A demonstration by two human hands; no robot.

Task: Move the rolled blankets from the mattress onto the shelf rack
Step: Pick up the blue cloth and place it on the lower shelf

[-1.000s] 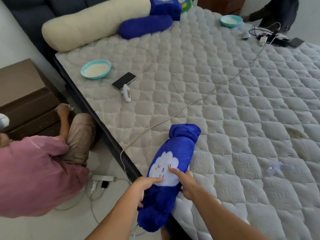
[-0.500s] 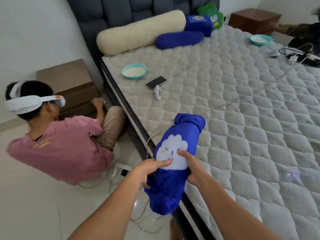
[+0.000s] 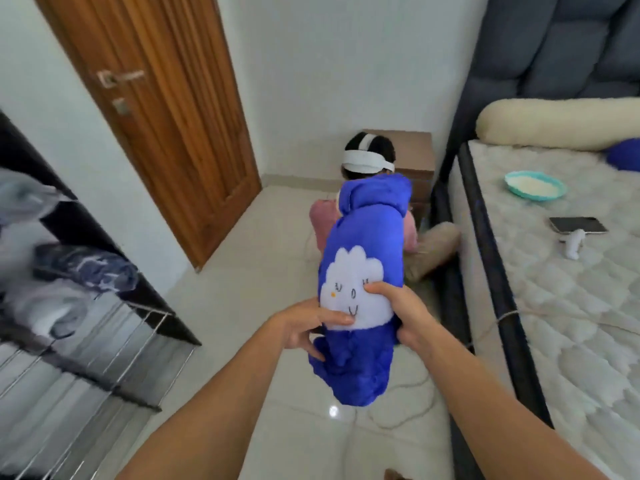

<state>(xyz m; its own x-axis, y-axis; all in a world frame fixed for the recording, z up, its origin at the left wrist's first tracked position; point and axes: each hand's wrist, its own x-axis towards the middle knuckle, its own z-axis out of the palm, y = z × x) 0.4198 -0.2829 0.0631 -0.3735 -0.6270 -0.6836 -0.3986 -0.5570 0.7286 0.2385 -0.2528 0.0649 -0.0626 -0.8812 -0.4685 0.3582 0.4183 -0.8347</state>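
Note:
A blue rolled blanket (image 3: 363, 244) with a white cloud face hangs upright over the floor, off the mattress (image 3: 568, 306). My left hand (image 3: 308, 329) grips its left side below the cloud, and my right hand (image 3: 401, 313) grips its right side. The shelf rack (image 3: 86, 348), dark with wire shelves, stands at the left and holds several folded cloths (image 3: 86, 268). Another blue roll (image 3: 623, 155) lies at the head of the mattress, partly cut off by the frame edge.
A person in a pink top (image 3: 367, 161) sits on the floor beside the bed, behind the blanket, near a brown nightstand (image 3: 415, 157). A teal bowl (image 3: 535, 185), a phone (image 3: 578, 225) and a cream bolster (image 3: 557, 123) lie on the mattress. Cables (image 3: 398, 417) trail on the floor. A wooden door (image 3: 156, 109) is closed.
The view has swung left from the mattress toward the door and shelf rack. Both hands have carried the blue blanket off the bed edge and out over the floor.

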